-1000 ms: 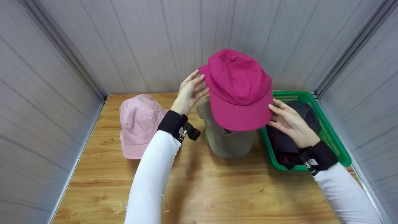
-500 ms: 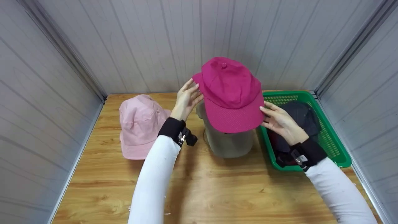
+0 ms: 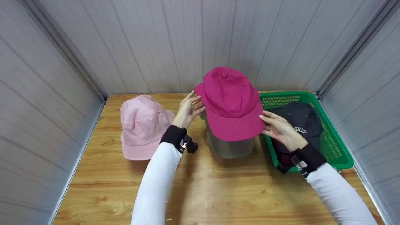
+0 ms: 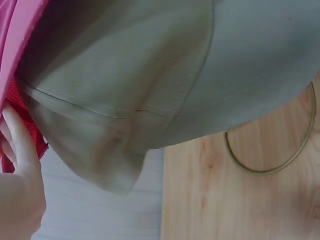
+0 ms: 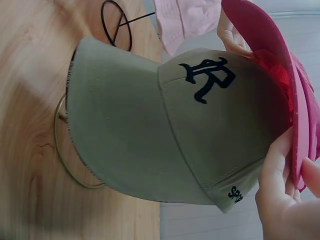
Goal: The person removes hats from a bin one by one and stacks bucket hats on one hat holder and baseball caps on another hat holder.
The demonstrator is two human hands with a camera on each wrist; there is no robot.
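A magenta cap point(image 3: 229, 97) hangs just above a khaki cap point(image 3: 231, 147) that sits on a wire stand at the table's middle. My left hand point(image 3: 195, 101) pinches the magenta cap's rear left edge. My right hand point(image 3: 265, 120) pinches the right edge of its dotted brim. In the right wrist view the khaki cap point(image 5: 165, 125) shows a black letter R, with the magenta cap point(image 5: 270, 45) over its crown and my right hand point(image 5: 282, 200) under the brim. The left wrist view shows the khaki cap point(image 4: 175, 75) close up and my left hand point(image 4: 17, 165) on the magenta lining.
A pale pink bucket hat point(image 3: 142, 125) stands at the left on the wooden table point(image 3: 218, 193). A green basket point(image 3: 334, 143) at the right holds dark caps point(image 3: 301, 120). A brass wire ring point(image 5: 65, 150) and a black wire ring point(image 5: 117, 20) lie on the table. Grey walls enclose three sides.
Both hands have lowered the magenta cap and shifted it a little left, down toward the khaki cap. The dark cap in the basket now shows more.
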